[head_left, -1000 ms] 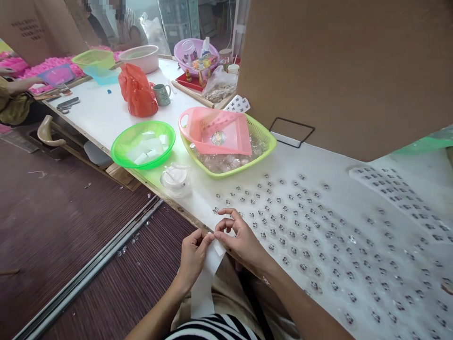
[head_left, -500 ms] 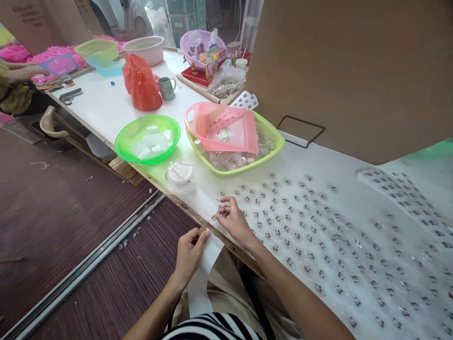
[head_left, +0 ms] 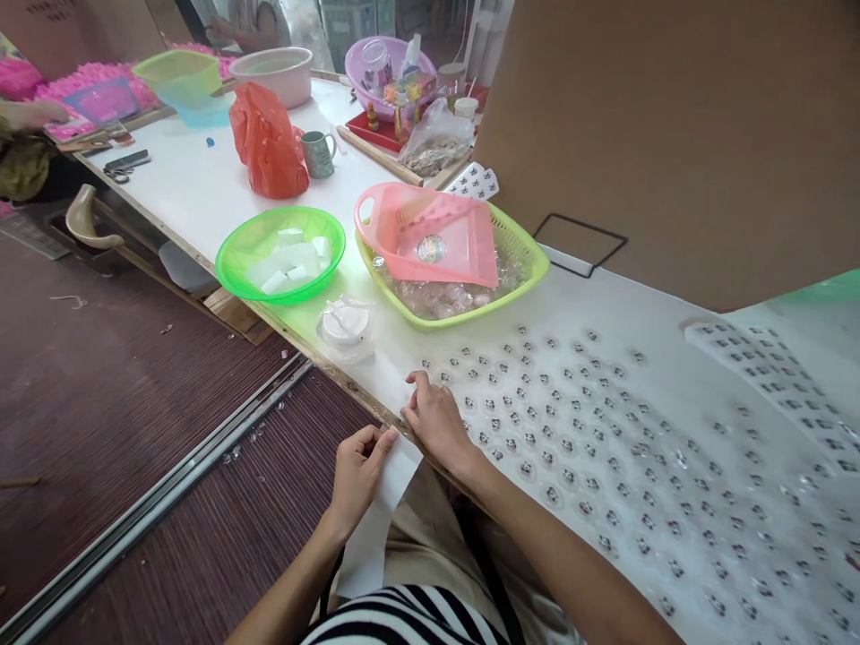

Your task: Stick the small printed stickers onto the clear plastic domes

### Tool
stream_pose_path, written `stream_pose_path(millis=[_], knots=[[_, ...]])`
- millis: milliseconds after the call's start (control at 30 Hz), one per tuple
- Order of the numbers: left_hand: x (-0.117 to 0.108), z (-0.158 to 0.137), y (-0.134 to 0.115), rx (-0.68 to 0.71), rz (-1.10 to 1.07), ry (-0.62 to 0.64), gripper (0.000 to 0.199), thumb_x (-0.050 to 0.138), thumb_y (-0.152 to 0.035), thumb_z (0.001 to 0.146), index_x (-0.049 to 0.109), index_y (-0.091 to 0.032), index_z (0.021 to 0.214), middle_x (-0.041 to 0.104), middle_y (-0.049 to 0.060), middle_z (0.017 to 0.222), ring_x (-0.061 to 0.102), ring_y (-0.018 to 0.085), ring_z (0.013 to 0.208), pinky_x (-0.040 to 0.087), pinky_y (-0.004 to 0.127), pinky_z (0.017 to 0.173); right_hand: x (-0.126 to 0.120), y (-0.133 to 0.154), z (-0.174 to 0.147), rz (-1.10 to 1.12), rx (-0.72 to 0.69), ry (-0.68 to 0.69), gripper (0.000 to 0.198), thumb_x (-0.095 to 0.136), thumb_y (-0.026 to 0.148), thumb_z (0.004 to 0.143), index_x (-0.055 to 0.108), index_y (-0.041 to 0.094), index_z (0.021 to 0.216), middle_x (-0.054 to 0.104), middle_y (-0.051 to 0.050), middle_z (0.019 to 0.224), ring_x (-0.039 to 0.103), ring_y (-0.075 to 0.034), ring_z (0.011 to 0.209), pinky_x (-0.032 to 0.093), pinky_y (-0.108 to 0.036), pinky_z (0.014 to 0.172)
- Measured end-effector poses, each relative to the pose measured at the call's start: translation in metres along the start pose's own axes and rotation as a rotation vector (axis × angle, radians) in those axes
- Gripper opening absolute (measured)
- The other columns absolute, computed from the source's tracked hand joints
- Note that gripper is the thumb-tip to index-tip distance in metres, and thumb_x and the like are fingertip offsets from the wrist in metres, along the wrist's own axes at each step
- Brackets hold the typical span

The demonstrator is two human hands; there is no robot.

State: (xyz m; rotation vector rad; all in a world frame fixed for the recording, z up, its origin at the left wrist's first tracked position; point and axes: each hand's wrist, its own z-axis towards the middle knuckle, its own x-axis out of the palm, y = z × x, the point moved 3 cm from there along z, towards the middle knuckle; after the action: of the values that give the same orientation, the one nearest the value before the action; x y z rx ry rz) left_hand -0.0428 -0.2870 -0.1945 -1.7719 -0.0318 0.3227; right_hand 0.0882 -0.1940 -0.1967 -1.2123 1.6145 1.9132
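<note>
1. At the far left, a co-worker's hand (head_left: 37,115) is by a pink heap (head_left: 138,81), which lies along the far side of the table (head_left: 178,188).
2. Right of that and nearer, a green bowl (head_left: 232,278) holds small white pieces (head_left: 296,260), some rolled or folded.
3. Just beyond the near edge, right of the bowl, sits a white roll (head_left: 345,321) in clear plastic.
4. The left hand (head_left: 355,470) is nearest, off the table's edge, pinching the strip (head_left: 391,493) between thumb and curled fingers.
5. The strip is white, plain and smooth-faced (no print shows on this side), with straight long edges; its upper end fans out right of the thumb, and it runs down over the lap to the striped shirt (head_left: 403,616).
6. The right hand (head_left: 436,421) is at the table's near edge, fingers bent and index crooked; whether the tips grip anything, I cannot tell.
7. Farther off, a lime basket (head_left: 463,317) holds clear, shiny bits, with a pink scoop (head_left: 467,246) on top.
8. Rightward spread many clear discs (head_left: 548,458), each with a small dark figure.
9. At the far right lies a printed sheet (head_left: 772,376), near a brown box (head_left: 672,134).
</note>
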Motion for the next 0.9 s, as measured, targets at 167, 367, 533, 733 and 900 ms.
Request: stream_pose_path(millis=[167,367,533,733,900], knots=[[-0.005,-0.001,0.001,0.025,0.001,-0.014,0.048,0.061,-0.053,0.088,0.050,-0.016,0.060,0.041,-0.004,0.058,0.035,0.010,0.056,0.028,0.021,0.050,-0.015,-0.002,0.006,0.032,-0.012,-0.099,0.030,0.063,0.015,0.081,0.055,0.018,0.109,0.065,-0.011,0.108,0.060,-0.027,0.102,0.041,-0.040,0.088],[-0.012,0.000,0.001,0.036,0.015,-0.036,0.044,0.061,-0.050,0.090,0.054,-0.016,0.064,0.045,-0.003,0.060,0.037,0.010,0.057,0.029,0.021,0.051,-0.013,-0.008,0.028,0.412,0.114,0.043,0.006,0.060,0.020,0.084,0.062,0.019,0.077,0.066,-0.002,0.073,0.061,-0.016,0.069,0.044,-0.029,0.069],[-0.019,0.001,0.000,0.017,0.016,-0.057,0.043,0.062,-0.052,0.089,0.059,-0.015,0.067,0.050,-0.003,0.060,0.040,0.010,0.056,0.030,0.021,0.050,-0.005,-0.002,0.036,0.330,0.112,0.086,0.009,0.062,0.015,0.082,0.065,0.019,0.074,0.069,-0.002,0.070,0.063,-0.015,0.067,0.044,-0.027,0.066],[-0.023,0.003,0.000,-0.001,0.003,-0.073,0.044,0.063,-0.054,0.087,0.058,-0.015,0.066,0.050,-0.003,0.059,0.040,0.010,0.055,0.030,0.021,0.050,-0.004,0.001,0.038,0.238,0.096,0.090,0.012,0.059,0.011,0.083,0.066,0.019,0.077,0.070,-0.003,0.072,0.064,-0.017,0.069,0.044,-0.027,0.068],[-0.020,0.004,-0.001,0.001,-0.006,-0.075,0.043,0.063,-0.053,0.087,0.058,-0.015,0.066,0.050,-0.003,0.059,0.041,0.010,0.054,0.030,0.020,0.050,-0.004,0.002,0.039,0.159,0.082,0.103,0.013,0.058,0.010,0.084,0.066,0.019,0.078,0.070,-0.004,0.074,0.064,-0.018,0.072,0.042,-0.027,0.070]])
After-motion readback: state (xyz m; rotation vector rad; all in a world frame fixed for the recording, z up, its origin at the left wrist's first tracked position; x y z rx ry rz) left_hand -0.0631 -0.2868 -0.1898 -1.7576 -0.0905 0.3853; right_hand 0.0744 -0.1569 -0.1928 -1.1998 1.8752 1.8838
